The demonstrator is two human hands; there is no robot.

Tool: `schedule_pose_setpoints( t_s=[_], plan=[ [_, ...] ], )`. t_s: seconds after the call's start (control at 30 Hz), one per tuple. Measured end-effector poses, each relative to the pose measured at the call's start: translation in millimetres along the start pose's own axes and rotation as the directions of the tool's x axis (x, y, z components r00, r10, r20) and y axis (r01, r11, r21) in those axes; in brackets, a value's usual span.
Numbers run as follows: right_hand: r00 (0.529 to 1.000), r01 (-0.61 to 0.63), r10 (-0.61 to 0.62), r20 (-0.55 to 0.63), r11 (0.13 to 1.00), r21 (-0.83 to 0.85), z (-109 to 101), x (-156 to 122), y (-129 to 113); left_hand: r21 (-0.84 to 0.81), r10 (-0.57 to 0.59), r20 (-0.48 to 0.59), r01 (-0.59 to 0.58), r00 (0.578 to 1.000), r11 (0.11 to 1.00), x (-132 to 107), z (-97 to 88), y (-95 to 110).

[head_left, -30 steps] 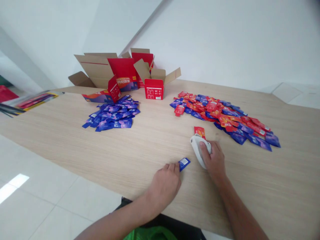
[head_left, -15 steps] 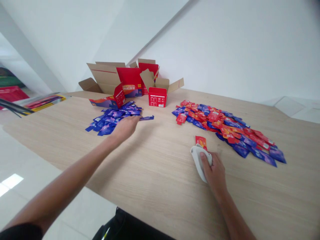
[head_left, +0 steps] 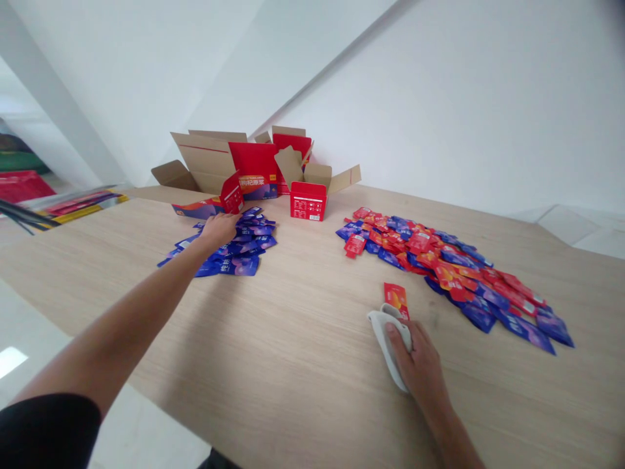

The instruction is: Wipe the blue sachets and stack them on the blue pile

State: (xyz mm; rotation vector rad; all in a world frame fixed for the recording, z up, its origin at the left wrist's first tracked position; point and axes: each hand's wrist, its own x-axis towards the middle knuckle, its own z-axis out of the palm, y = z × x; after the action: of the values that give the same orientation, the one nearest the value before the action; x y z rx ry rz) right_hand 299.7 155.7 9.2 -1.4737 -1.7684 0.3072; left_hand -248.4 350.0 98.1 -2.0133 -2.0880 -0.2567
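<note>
My left hand reaches over a heap of blue sachets, close to the front panel of the large open box. Its fingertips are out of sight, so whether anything is in them does not show. On the right, my right hand is closed around a folded white cloth, thumb on top. A red-orange sachet sticks out past the cloth's far end; I cannot tell if it is gripped or lies under the cloth.
A large open carton and a smaller red box with raised flaps stand at the back, with another red box behind. A long pile of red and blue sachets spreads across the right of the wooden table.
My left hand has moved left to the blue heap; the blue sachet that stuck out from its fingers no longer shows there. My right hand still grips the cloth, slightly lower in view.
</note>
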Motion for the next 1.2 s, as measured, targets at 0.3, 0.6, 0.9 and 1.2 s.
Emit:
schedule_pose_setpoints(
  t_s=[0.3, 0.6, 0.9, 1.2],
  plan=[
    [1.000, -0.011, 0.011, 0.006, 1.000, 0.014, -0.6, 0.1, -6.2, -0.042, 0.173, -0.080, -0.177, 0.982, 0.983, -26.0, -8.2, 8.0],
    [0.952, 0.209, -0.213, 0.220, 0.977, 0.040, 3.6, -7.1, -29.1, -0.237, 0.658, -0.216, -0.692, 0.722, 0.682, -120.6, -27.6, 198.6],
    [0.719, 0.323, -0.358, 0.596, 0.931, 0.169, -8.5, -17.0, -48.0, -0.255, 0.756, -0.317, -0.819, 0.573, 0.513, -143.0, 12.5, 365.8],
    [0.460, 0.252, -0.365, 0.810, 0.928, 0.275, -26.3, -8.1, -41.3, -0.196, 0.820, -0.390, -0.908, 0.419, 0.371, -117.0, 26.1, 515.1]
  ],
)
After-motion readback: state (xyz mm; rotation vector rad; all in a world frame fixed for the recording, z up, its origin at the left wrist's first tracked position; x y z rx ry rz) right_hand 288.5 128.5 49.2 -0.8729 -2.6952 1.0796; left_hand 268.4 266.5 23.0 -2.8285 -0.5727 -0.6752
